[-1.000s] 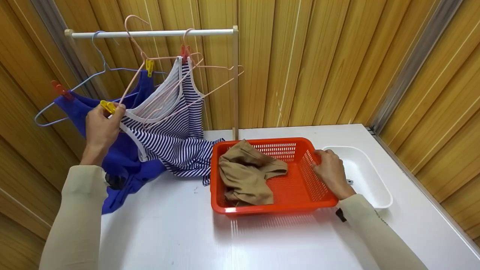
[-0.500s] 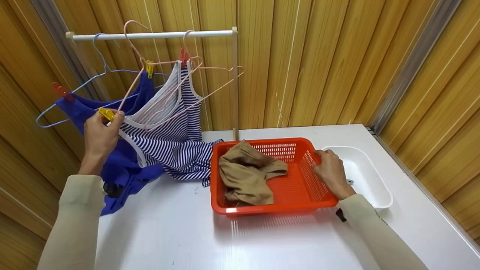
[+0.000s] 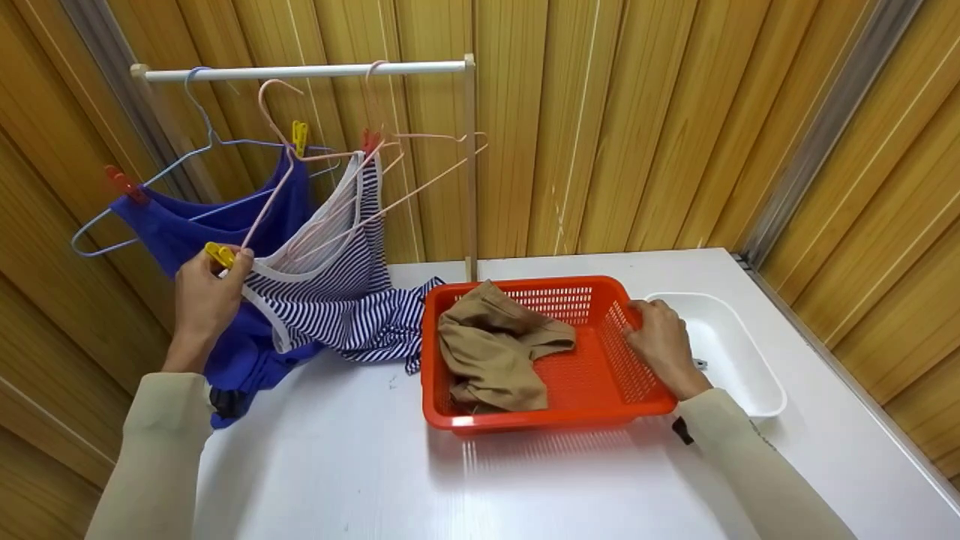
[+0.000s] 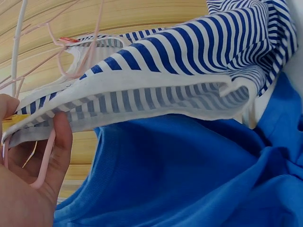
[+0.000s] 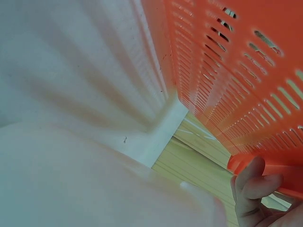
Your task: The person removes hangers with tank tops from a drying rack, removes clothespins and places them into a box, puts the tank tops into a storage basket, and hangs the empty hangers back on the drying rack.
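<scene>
My left hand (image 3: 206, 296) grips the lower left end of a pink clothes hanger (image 3: 268, 204), with a strap of a navy-and-white striped tank top (image 3: 330, 307) and a yellow clothespin (image 3: 220, 255) at its fingers. In the left wrist view the thumb and fingers close around the hanger end (image 4: 45, 163) inside the armhole. A red clothespin (image 3: 370, 142) clips the other strap. The hanger's hook shows just below the white rail (image 3: 322, 70). On the right, my right hand (image 3: 661, 341) holds the rim of a red plastic basket (image 3: 547, 420), in which a crumpled brown garment (image 3: 495, 345) lies.
A blue sleeveless top (image 3: 180, 232) hangs behind the striped one on a blue hanger (image 3: 105, 246), pinned with clothespins. Another pink hanger (image 3: 450, 169) hangs at the rail's right. Beyond the basket sits a white tray (image 3: 731, 352) on the white table (image 3: 360, 465).
My left hand has lowered with the pink hanger and striped tank top, so the hook has dropped from above the rail to below it. The right hand and basket stay put.
</scene>
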### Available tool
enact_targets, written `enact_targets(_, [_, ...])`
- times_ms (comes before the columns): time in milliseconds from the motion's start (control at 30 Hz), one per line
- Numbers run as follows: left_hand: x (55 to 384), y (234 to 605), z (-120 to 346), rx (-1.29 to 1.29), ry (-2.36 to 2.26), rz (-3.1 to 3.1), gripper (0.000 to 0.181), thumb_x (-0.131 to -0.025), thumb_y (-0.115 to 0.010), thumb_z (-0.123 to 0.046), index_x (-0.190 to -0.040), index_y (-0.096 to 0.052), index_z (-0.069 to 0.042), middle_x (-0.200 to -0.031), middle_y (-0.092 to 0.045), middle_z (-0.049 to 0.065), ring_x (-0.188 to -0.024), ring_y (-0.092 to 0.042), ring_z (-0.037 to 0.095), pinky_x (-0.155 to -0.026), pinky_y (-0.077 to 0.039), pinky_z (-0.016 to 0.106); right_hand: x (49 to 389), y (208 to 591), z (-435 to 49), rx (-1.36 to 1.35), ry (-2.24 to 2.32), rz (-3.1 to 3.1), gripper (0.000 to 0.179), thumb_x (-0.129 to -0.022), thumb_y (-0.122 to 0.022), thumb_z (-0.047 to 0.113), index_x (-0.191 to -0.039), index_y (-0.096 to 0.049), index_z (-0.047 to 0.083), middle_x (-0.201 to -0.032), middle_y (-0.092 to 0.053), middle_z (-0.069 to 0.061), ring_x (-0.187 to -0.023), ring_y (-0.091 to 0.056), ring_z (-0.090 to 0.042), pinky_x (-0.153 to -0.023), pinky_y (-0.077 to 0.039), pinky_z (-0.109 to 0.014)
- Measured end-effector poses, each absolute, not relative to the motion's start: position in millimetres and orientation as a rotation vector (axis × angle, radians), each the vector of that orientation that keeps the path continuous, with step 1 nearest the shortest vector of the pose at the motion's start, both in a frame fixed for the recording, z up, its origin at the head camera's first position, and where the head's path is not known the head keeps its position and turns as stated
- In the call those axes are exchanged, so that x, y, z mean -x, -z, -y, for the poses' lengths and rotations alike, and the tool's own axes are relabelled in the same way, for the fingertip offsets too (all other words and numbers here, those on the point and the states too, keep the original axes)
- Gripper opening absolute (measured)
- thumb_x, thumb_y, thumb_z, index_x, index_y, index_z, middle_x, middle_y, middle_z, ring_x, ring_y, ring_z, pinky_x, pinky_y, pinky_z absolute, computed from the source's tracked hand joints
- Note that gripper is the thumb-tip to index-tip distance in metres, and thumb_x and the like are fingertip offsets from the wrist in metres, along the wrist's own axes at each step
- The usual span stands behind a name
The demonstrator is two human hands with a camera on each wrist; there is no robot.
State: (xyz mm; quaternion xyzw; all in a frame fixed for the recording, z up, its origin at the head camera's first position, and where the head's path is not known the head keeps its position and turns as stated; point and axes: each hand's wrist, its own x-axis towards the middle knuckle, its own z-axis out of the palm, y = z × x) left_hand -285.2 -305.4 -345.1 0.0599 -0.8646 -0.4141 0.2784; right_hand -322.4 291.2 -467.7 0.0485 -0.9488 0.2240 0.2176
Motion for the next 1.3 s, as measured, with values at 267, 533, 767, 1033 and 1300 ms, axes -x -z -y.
enact_targets(267, [283, 362, 309, -0.164, 1.102, 2.342, 0.043, -0.098, -0.054, -0.041, -0.114, -0.062, -0.002, -0.099, -0.059, 0.008, -0.075, -0.053, 0.007, -0.057, -0.044, 0.012, 323, 469, -292, -0.121, -0.64, 2.636, 0.04, -0.079, -0.07, 0.007, -0.117, -0.067, -0.005, -0.098, -0.064, -0.026, -0.088, -0.063, -0.044, -0.076, -0.051, -0.059])
enact_targets(533, [278, 379, 311, -0.216, 1.081, 2.352, 0.042, -0.097, -0.055, -0.04, -0.112, -0.063, -0.002, -0.099, -0.062, 0.011, -0.077, -0.052, 0.009, -0.059, -0.041, 0.011, 322, 468, -292, -0.114, -0.637, 2.646, 0.04, -0.08, -0.07, 0.008, -0.118, -0.067, -0.004, -0.1, -0.063, -0.026, -0.09, -0.063, -0.044, -0.077, -0.05, -0.059])
enact_targets(767, [271, 388, 312, -0.238, 1.062, 2.407, 0.044, -0.098, -0.053, -0.042, -0.115, -0.063, -0.002, -0.106, -0.064, 0.015, -0.085, -0.053, 0.015, -0.063, -0.04, 0.007, 323, 468, -291, -0.118, -0.638, 2.65, 0.04, -0.08, -0.07, 0.008, -0.118, -0.067, -0.004, -0.1, -0.063, -0.027, -0.091, -0.063, -0.045, -0.078, -0.05, -0.059])
enact_targets(1033, [263, 398, 314, -0.235, 1.05, 2.433, 0.043, -0.098, -0.054, -0.041, -0.114, -0.063, -0.002, -0.105, -0.065, 0.016, -0.08, -0.053, 0.013, -0.058, -0.042, 0.01, 323, 468, -291, -0.119, -0.624, 2.642, 0.039, -0.081, -0.07, 0.009, -0.118, -0.067, -0.004, -0.101, -0.063, -0.027, -0.092, -0.063, -0.045, -0.078, -0.05, -0.058])
enact_targets(1300, [256, 408, 320, -0.227, 1.106, 2.479, 0.048, -0.099, -0.051, -0.043, -0.118, -0.06, 0.0, -0.108, -0.064, 0.022, -0.073, -0.058, 0.011, -0.055, -0.05, 0.015, 323, 467, -291, -0.116, -0.639, 2.649, 0.04, -0.08, -0.071, 0.008, -0.118, -0.067, -0.004, -0.1, -0.063, -0.027, -0.089, -0.062, -0.043, -0.076, -0.05, -0.058])
